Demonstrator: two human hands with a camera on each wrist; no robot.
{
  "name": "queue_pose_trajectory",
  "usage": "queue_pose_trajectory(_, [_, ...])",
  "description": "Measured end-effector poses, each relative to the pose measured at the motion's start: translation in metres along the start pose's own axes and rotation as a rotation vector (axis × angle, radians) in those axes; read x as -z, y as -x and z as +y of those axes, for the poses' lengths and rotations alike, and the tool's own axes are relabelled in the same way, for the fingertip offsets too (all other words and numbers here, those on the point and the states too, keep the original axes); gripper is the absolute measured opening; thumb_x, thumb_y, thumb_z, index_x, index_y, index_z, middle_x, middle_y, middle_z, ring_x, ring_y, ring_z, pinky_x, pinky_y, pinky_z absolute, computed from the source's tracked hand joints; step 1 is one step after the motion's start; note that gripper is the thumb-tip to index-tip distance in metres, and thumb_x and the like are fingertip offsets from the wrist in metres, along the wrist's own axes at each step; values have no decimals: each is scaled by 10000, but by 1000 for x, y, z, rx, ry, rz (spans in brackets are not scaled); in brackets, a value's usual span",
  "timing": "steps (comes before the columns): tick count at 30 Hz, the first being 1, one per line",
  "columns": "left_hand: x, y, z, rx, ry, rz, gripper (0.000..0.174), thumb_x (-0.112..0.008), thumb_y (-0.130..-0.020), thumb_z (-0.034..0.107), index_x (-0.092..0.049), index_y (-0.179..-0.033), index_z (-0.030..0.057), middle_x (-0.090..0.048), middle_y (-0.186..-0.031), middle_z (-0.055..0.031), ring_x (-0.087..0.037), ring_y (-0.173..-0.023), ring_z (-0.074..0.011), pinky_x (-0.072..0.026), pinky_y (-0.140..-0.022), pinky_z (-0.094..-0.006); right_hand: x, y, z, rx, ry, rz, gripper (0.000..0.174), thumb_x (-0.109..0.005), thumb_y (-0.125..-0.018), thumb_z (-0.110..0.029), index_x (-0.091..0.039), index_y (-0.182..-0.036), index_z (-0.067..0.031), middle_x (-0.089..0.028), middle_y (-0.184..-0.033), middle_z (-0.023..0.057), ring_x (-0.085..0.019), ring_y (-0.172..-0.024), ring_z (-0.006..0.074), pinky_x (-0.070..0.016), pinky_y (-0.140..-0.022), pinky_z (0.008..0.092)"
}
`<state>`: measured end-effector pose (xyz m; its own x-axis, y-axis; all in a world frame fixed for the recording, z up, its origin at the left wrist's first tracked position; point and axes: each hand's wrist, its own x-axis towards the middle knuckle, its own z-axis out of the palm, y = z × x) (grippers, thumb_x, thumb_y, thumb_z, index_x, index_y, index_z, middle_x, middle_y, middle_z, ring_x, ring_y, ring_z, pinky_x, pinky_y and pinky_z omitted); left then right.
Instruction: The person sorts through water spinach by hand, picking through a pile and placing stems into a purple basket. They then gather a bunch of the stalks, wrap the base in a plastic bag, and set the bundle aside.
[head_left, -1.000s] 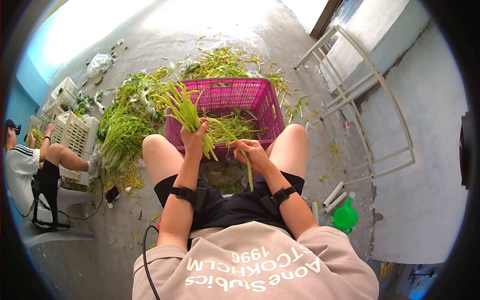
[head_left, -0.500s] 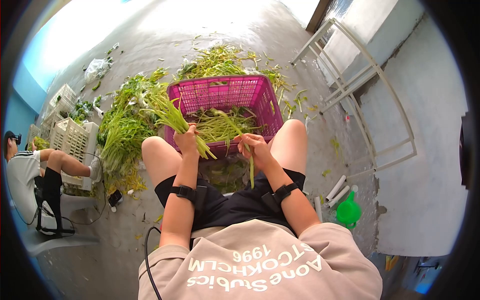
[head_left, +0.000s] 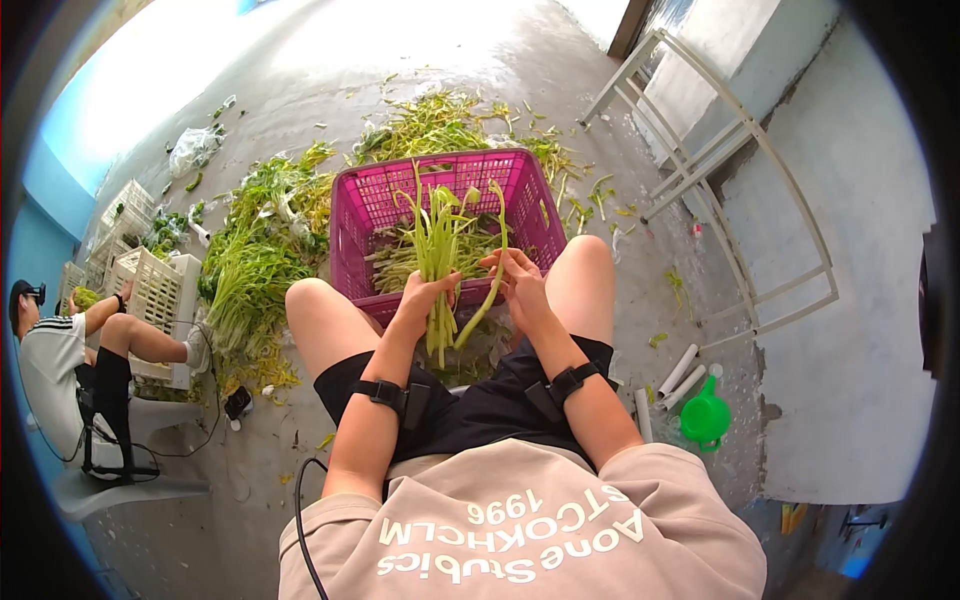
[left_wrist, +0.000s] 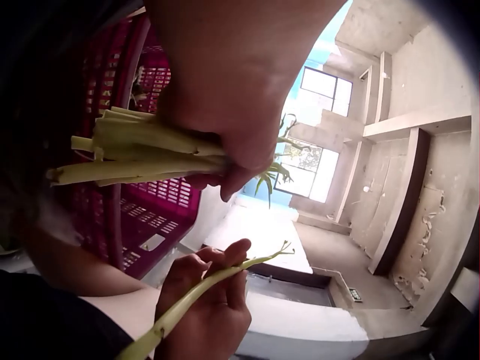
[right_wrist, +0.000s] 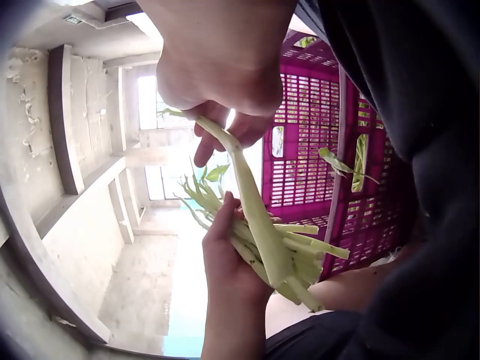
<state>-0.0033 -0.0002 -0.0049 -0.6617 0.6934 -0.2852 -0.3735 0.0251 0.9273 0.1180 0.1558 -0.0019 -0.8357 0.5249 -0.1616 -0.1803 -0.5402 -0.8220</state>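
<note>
My left hand [head_left: 425,300] grips a bunch of pale green vegetable stalks [head_left: 437,245], tips up and thick cut ends down, above the near rim of a magenta plastic crate [head_left: 365,205]. In the left wrist view, the bunch's ends [left_wrist: 120,154] poke out past the curled fingers. Beside it, my right hand [head_left: 520,285] pinches one single stalk [head_left: 482,315] with thumb and fingers. This long, bent stalk [right_wrist: 259,214] crosses in front of the bunch in the right wrist view. Inside the crate lie many trimmed stalks [head_left: 390,268].
Heaps of leafy greens [head_left: 250,285] cover the floor left of and behind the crate. At the far left another person [head_left: 60,360] sits by cream crates [head_left: 150,285]. A metal frame [head_left: 745,130] leans at the right, near white pipes [head_left: 680,375] and a green plastic vessel [head_left: 705,415].
My left hand has swung the bunch from the left to the middle, turning it from leaning left to nearly upright. My right hand has risen slightly, still pinching the single stalk.
</note>
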Motion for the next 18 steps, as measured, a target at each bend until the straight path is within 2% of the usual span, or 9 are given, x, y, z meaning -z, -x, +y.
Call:
queue_pose_trajectory(2, [-2,2,0,20,89,-70,156,-715,-842,142,-633,-924,38,-587,-672,-31,-570,-571,-136,-443,-538,-292,6,-6,8,57,91,54,164,-573,-1001,-235,-637,-1061,-96,-681,-966,16,-584,-796,90,-476,-721,258])
queue_pose_trajectory(3, [-1,0,-3,20,90,-69,156,-715,-842,142,-633,-924,38,-587,-672,-31,-570,-571,-136,-443,-538,-292,5,-5,7,56,91,54,164,-573,-1001,-235,-637,-1061,-96,-681,-966,16,-584,-796,90,-476,-721,258])
queue_pose_trajectory(5, [2,-2,-7,50,143,-123,195,-697,-852,118,-605,-995,21,-605,-710,-55,-596,-574,-150,-485,-528,-289,3,-2,5,19,52,96,140,-649,-957,-205,-653,-1010,-75,-650,-863,-10,-603,-748,72,-491,-677,241])
queue_pose_trajectory(8, [2,0,-5,60,165,-126,166,-681,-855,103,-600,-976,25,-612,-710,-63,-613,-598,-162,-503,-542,-294,13,-7,11,-12,18,34,127,-673,-941,-179,-656,-1013,-76,-636,-878,-20,-598,-754,81,-501,-657,249])
queue_pose_trajectory(12, [1,0,-5,82,198,-81,169,-679,-860,106,-598,-986,27,-628,-737,-69,-622,-622,-164,-512,-551,-301,2,-1,6,7,21,68,135,-684,-930,-165,-652,-1018,-67,-647,-888,-9,-630,-726,90,-526,-609,243])
queue_pose_trajectory(15, [2,3,-4,64,164,-146,196,-681,-865,117,-601,-1020,27,-643,-775,-76,-640,-654,-166,-529,-567,-304,-4,3,4,16,-10,48,152,-707,-909,-151,-648,-1015,-60,-661,-888,6,-653,-716,102,-544,-568,252])
queue_pose_trajectory(18, [-9,11,3,133,196,-175,229,-685,-873,130,-599,-1059,28,-658,-833,-83,-664,-692,-179,-552,-594,-314,-3,1,4,-33,-3,6,178,-725,-891,-141,-643,-1014,-41,-672,-859,22,-661,-685,115,-538,-528,256])
